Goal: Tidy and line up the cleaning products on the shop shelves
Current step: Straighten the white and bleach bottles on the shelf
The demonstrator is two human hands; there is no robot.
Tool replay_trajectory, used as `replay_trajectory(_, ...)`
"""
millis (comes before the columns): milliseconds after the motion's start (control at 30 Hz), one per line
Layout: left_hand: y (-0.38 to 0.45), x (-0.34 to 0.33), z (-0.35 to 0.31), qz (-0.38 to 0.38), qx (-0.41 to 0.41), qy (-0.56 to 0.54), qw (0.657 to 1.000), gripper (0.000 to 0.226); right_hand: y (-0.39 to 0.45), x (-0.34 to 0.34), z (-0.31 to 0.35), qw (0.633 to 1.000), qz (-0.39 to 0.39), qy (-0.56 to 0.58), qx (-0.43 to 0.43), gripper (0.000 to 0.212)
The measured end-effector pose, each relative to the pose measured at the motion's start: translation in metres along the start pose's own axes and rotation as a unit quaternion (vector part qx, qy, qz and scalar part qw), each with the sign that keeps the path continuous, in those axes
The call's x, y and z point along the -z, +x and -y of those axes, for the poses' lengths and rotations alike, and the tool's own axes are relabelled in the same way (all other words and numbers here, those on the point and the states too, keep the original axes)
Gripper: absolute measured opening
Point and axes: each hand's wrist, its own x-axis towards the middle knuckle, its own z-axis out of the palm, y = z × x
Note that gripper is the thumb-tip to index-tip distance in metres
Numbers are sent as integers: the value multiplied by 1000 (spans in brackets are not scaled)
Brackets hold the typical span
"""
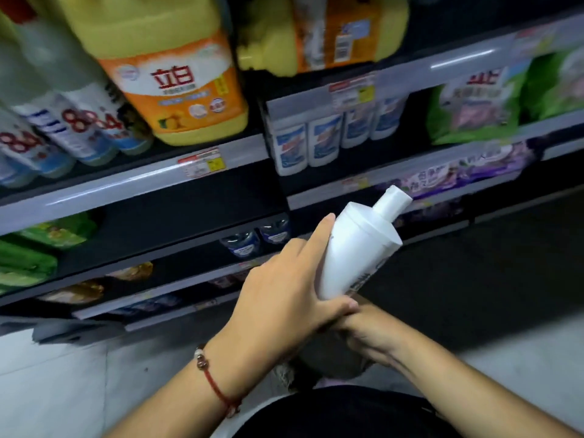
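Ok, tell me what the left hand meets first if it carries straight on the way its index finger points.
Probably the shelf edge with purple packets behind it; the left hand, holding the white bottle, points up-right, though depth is unclear.

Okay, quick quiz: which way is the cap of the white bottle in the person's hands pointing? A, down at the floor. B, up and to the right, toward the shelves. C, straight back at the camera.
B: the white bottle leans with its cap up and right toward the shelves, the left hand holding its side and the right hand at its base.
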Motion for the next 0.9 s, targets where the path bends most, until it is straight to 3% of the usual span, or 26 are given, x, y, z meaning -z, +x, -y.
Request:
replay_trajectory(133,19,-24,-54,38,-29,-17,999,114,-36,51,14,996,-69,-36,34,51)
replay_trajectory(200,31,-36,-81,47,-45,-43,997,113,-54,76,24,992,-95,-56,54,44)
replay_trajectory(267,42,-45,-105,49,-59,-93,993,113,-72,97,38,987,-118,-83,74,34)
replay_trajectory(400,63,-61,-153,47,-84,-217,972,104,-107,138,71,966,-131,-152,161,46)
replay_trajectory(500,80,-67,-187,44,-102,-272,956,95,-126,168,96,941,-149,-187,239,53)
replay_trajectory(733,110,-56,-244,-9,-110,-354,929,73,-151,206,156,883,-234,-260,314,42)
replay_trajectory(900,135,-26,-273,-62,-104,-457,881,73,-164,189,220,786,-334,-399,335,61)
